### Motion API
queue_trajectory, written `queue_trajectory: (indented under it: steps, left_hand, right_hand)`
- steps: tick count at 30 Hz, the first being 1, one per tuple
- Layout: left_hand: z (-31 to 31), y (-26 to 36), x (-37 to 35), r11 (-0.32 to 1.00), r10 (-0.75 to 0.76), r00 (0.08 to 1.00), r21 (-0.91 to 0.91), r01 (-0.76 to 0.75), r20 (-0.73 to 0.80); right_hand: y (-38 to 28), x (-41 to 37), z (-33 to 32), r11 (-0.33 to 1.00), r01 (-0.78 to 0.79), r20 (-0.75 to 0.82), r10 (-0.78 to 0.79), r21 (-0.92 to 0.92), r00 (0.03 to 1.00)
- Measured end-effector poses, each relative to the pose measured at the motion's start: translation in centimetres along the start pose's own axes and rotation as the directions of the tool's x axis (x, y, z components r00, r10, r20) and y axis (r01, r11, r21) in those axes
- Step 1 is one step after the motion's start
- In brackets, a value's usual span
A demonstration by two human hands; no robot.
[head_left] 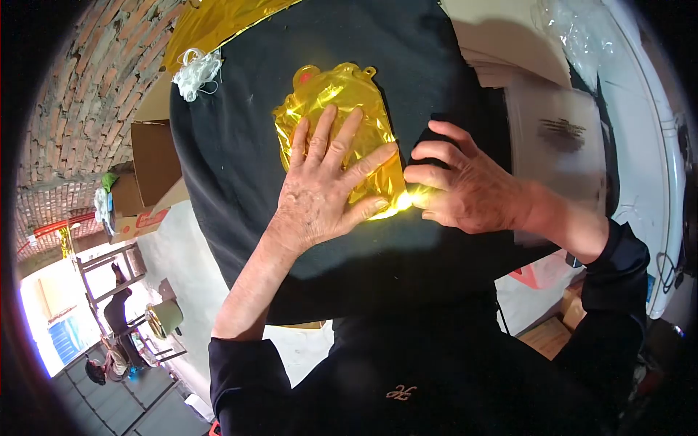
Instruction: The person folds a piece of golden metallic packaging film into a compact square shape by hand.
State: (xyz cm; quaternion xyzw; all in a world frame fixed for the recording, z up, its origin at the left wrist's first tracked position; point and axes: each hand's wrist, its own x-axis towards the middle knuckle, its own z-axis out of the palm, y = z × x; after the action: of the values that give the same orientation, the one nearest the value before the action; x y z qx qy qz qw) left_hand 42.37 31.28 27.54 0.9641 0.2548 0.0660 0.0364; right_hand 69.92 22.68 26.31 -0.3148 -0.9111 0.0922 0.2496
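One piece of gold foil (367,134) lies on black cloth (236,145), at 12 o'clock from mid-view. Colour bright yellow-gold, mirror-like, wrinkled, with pale glints. Body longer than wide; rounded tabs along the top edge, a looped one at 11 o'clock with a reddish patch, a small one at 1. Strongest glare at the corner between 4 and 5.

Left hand (316,185): open, palm down, fingers spread across the foil, gripping nothing. Right hand (469,185): between 3 and 4 o'clock of the foil, fingers half curled beside the glaring corner; cannot tell whether it pinches the edge.

White string (195,74), bunched, at 10 o'clock.
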Motion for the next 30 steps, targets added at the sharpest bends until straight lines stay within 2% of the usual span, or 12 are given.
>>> queue_trajectory:
  steps: [7,10,25,30]
  left_hand:
    - [0.1,0.0,-0.1,1.000,-0.016,0.999,-0.011,0.016,-0.034]
    - [0.2,0.0,-0.2,1.000,-0.023,0.999,-0.019,0.022,-0.047]
    - [0.6,-0.2,-0.2,1.000,-0.030,0.999,0.003,0.030,-0.030]
    - [0.7,-0.1,-0.2,0.999,-0.036,0.998,-0.004,0.036,-0.054]
  right_hand:
    - [-0.8,-0.2,-0.5,0.999,-0.027,0.016,0.028,-0.035,0.999]
    - [-1.5,-0.3,-1.2,0.997,-0.066,0.073,0.069,-0.032,0.995]
    - [-1.9,0.1,-2.1,0.985,-0.168,0.131,0.161,0.041,0.978]
    - [-2.3,-0.3,-1.5,0.954,-0.268,0.078,0.259,0.137,0.963]
